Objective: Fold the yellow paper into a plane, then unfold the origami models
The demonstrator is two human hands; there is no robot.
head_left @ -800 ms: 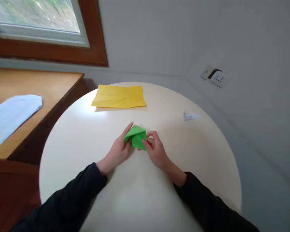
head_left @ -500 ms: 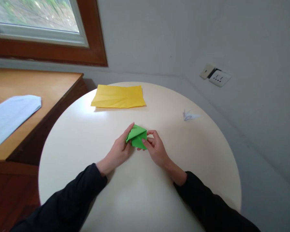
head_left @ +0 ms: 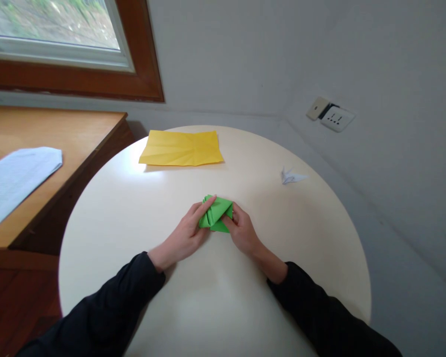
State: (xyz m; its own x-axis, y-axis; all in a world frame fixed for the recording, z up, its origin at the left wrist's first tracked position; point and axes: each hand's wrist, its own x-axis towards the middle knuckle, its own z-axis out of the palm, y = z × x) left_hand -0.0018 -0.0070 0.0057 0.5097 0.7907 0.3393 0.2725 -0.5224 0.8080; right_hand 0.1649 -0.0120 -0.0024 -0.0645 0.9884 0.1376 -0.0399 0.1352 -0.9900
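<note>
Between my two hands is a piece of folded green paper, with layered flaps and diagonal creases on its upper face. My left hand grips its left end, the thumb lying across the top and the other fingers mostly hidden beneath. On the opposite side my right hand pinches the right edge, its thumb pressing at a flap. Both forearms rest low over the round white table.
A creased yellow paper sheet lies at the table's far side. To the right sits a small white folded paper crane. A wooden desk with white papers stands at left. A wall socket is at right.
The green paper has shifted slightly right and turned; a narrow fold now shows at its left. My left thumb has moved onto its top, and my right fingers have closed in around its edge.
</note>
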